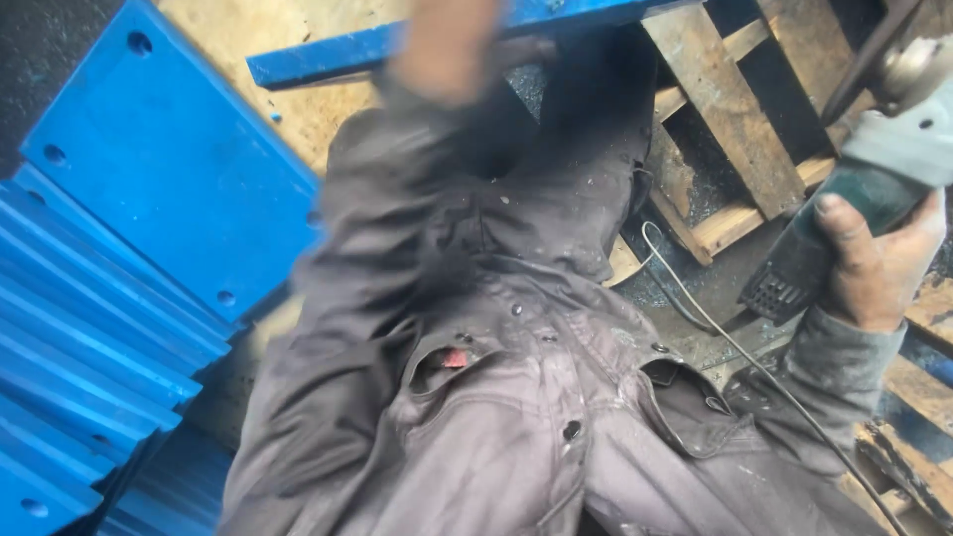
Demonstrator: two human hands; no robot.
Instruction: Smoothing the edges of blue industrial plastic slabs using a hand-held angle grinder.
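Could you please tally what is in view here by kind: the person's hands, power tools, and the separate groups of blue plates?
Hands: 2, the left hand, blurred, at a blue plate, and the right hand holding the tool
Angle grinder: 1
Groups of blue plates: 2, the stack and a single plate
Total: 5

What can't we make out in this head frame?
- Left hand: motion-blurred, top cut off by the frame edge; grip on the blue bar unclear.
- Angle grinder in the right hand: its head runs off the right edge, disc not visible.
- Cable: end leaves the bottom edge.
- Wooden pallet: partly hidden by the jacket.
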